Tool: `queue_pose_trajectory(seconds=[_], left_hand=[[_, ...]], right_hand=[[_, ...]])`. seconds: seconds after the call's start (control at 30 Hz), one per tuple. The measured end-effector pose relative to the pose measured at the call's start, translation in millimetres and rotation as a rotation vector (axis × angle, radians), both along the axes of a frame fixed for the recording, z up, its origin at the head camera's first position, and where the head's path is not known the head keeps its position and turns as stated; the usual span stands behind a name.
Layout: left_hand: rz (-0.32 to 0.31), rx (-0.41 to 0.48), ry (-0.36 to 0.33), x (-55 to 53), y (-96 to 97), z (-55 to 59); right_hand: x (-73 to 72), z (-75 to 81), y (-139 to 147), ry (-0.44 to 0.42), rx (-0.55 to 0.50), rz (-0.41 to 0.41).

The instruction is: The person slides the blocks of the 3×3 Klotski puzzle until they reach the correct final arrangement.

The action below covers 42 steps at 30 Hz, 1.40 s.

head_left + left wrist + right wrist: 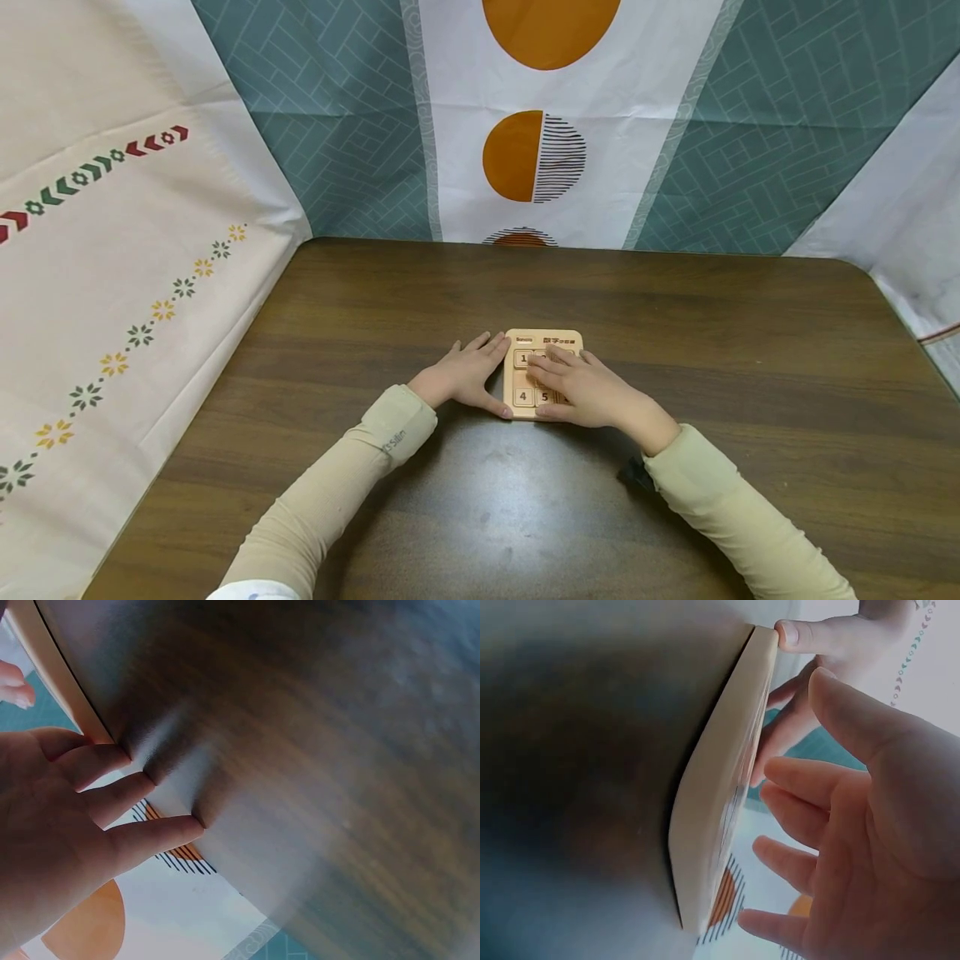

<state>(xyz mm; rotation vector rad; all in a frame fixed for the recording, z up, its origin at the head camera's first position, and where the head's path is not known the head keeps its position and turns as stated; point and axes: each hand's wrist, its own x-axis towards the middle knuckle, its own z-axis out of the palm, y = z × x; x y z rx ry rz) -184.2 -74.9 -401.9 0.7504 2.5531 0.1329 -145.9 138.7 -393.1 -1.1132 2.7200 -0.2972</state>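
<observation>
Pale wooden number board point(517, 377), flat w/ round corners, lies on the dark brown wooden table point(750, 358), a bit right of the middle of the frame & below centre. Small square wooden tiles w/ black numbers point(523, 358) sit in it; 1, 4 & 5 show. The L hand point(471, 373) is on the board's left side, fingers straight & spread wide. Its thumb touches the lower left corner, w/ no grip on anything. The R hand point(587, 390) is over the board's right part, fingers loose & apart, gripping nothing; can't quite tell if its tips touch the tiles. Both arms have long beige sleeves point(315, 500). A small black thing point(636, 475) is by the R wrist, lower right. Teal & white cloth w/ orange circles point(367, 125) hangs at the top; cream cloth w/ flowers point(90, 292) is far left.
</observation>
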Motion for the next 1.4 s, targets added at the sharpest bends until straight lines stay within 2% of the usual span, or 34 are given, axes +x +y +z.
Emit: queue_pose_trajectory(seconds=[0.4,0.87,1.4], left_hand=[[-0.006,-0.002,-0.004,-0.2,-0.8,0.9],[-0.004,-0.007,-0.007,-0.5,-0.1,0.8],[-0.003,-0.012,0.002,-0.8,-0.1,-0.2]], right_hand=[[-6.9,-2.8,-13.1,-0.034,0.048,-0.011],[1.3,-3.2,-11.6,-0.022,0.051,0.018],[10.9,0.1,-10.9,-0.066,0.035,0.044]])
